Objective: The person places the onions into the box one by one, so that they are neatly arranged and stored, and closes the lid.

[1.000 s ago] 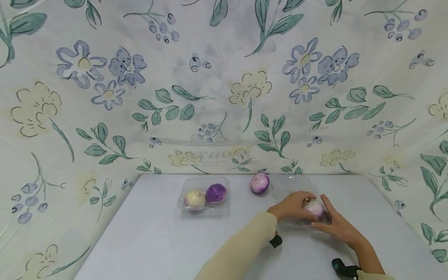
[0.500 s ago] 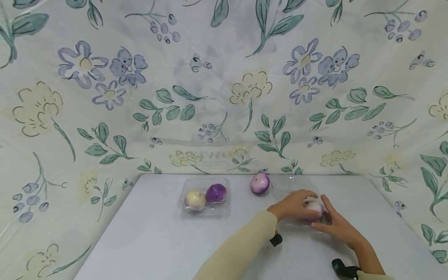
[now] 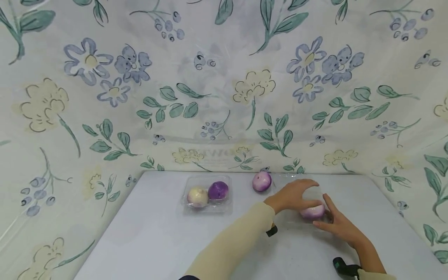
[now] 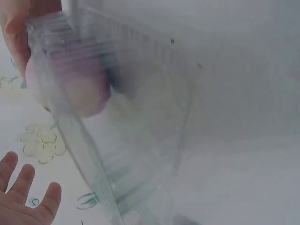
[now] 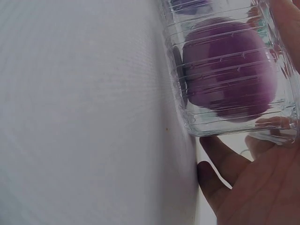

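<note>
A purple-and-white onion (image 3: 312, 211) lies in a clear plastic container (image 5: 234, 124) at the table's right side. My left hand (image 3: 294, 195) is over it, thumb close above the onion and fingers raised; the left wrist view shows this hand's fingers (image 4: 28, 187) spread apart. My right hand (image 3: 341, 225) grips the container's right end, thumb in front and a finger behind. Ribbed plastic covers the onion (image 5: 229, 65) in the right wrist view, where another purple shape (image 5: 190, 5) shows at the top. Blur hides detail in the left wrist view.
Another purple-and-white onion (image 3: 261, 181) sits at the table's back edge. Left of it, a second clear container (image 3: 206, 210) holds a pale yellow onion (image 3: 197, 196) and a deep purple one (image 3: 218, 191). A flowered cloth (image 3: 224, 116) hangs behind the white table (image 3: 157, 241).
The onion between my hands has sunk lower, toward the container's near side. My left hand has let go and its fingers have risen and spread. The right hand stays put.
</note>
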`<state>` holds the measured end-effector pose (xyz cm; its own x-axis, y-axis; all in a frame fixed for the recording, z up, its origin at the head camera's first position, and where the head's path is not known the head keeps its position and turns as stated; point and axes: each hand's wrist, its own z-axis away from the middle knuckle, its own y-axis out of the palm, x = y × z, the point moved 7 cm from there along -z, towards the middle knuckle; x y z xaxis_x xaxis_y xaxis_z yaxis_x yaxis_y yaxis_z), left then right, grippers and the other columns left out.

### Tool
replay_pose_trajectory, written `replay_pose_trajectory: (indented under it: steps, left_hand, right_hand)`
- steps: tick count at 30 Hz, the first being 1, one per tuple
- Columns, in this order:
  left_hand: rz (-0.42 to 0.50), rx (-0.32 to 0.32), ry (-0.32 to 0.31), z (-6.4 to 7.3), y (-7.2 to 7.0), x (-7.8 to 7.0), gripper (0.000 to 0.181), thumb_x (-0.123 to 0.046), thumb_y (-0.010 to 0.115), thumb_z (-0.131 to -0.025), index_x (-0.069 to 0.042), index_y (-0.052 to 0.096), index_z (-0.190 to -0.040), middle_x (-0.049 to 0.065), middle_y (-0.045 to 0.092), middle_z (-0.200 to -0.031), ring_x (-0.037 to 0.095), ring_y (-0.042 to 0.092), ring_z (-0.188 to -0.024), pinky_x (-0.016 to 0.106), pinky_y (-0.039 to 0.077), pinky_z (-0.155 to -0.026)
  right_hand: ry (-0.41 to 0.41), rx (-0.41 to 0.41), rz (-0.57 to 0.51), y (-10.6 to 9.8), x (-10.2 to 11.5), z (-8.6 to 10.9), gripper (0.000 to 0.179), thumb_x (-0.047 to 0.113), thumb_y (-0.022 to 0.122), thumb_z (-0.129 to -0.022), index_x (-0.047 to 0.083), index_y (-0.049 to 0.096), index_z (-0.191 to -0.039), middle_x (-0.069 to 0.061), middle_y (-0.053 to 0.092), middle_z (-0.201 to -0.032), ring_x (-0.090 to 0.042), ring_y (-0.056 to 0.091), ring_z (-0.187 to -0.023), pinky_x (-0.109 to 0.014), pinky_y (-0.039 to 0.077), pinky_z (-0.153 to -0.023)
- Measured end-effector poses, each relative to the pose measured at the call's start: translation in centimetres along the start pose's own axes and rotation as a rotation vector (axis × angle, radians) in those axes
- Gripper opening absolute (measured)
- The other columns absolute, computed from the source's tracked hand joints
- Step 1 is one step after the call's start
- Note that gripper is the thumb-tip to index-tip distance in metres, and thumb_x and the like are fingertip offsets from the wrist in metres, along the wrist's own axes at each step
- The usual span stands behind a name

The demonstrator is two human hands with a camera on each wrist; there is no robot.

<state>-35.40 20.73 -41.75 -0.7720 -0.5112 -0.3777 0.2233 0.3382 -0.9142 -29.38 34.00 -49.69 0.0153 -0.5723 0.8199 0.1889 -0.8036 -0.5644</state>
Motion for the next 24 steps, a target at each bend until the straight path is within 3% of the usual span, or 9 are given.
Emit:
replay_pose_trajectory:
  steps: [7, 16, 20, 24]
  left_hand:
    - [-0.076, -0.026, -0.034, 0.2, -1.5, 1.5, 0.07, -0.059, 0.053, -0.094, -0.027, 0.036, -0.154, -0.001, 0.031, -0.162, 0.018, 0.033, -0.148, 0.042, 0.033, -0.118]
    - [-0.06, -0.052, -0.082, 1.1, -3.3, 3.9, 0.067, -0.056, 0.053, -0.096, -0.027, 0.036, -0.154, 0.001, 0.032, -0.162, 0.022, 0.032, -0.149, 0.043, 0.03, -0.119]
    - [-0.052, -0.064, -0.097, 1.4, -3.9, 4.7, 0.067, -0.056, 0.053, -0.095, -0.026, 0.037, -0.153, 0.001, 0.033, -0.161, 0.019, 0.031, -0.149, 0.039, 0.029, -0.12]
    - [-0.056, -0.057, -0.131, 1.8, -4.0, 5.8, 0.07, -0.058, 0.053, -0.095, -0.026, 0.036, -0.154, 0.001, 0.032, -0.162, 0.02, 0.031, -0.149, 0.042, 0.029, -0.12]
  right_hand:
    - [0.003, 0.003, 0.003, 0.1, -0.2, -0.1, 0.11, 0.028, 0.072, -0.089, 0.008, -0.012, -0.158, -0.031, -0.008, -0.162, -0.06, 0.01, -0.142, -0.072, 0.017, -0.11]
    - [0.018, 0.003, -0.011, 0.2, -0.3, -0.2, 0.112, 0.027, 0.073, -0.089, 0.008, -0.013, -0.157, -0.033, -0.009, -0.16, -0.061, 0.009, -0.142, -0.073, 0.016, -0.11]
    - [0.041, 0.001, 0.008, 0.1, -0.4, -0.3, 0.113, 0.032, 0.073, -0.088, 0.009, -0.013, -0.157, -0.03, -0.011, -0.161, -0.059, 0.004, -0.144, -0.073, 0.011, -0.111]
    - [0.066, 0.013, 0.006, 0.2, -0.5, -0.3, 0.114, 0.035, 0.073, -0.088, 0.01, -0.014, -0.157, -0.027, -0.015, -0.162, -0.057, -0.002, -0.145, -0.074, 0.006, -0.111]
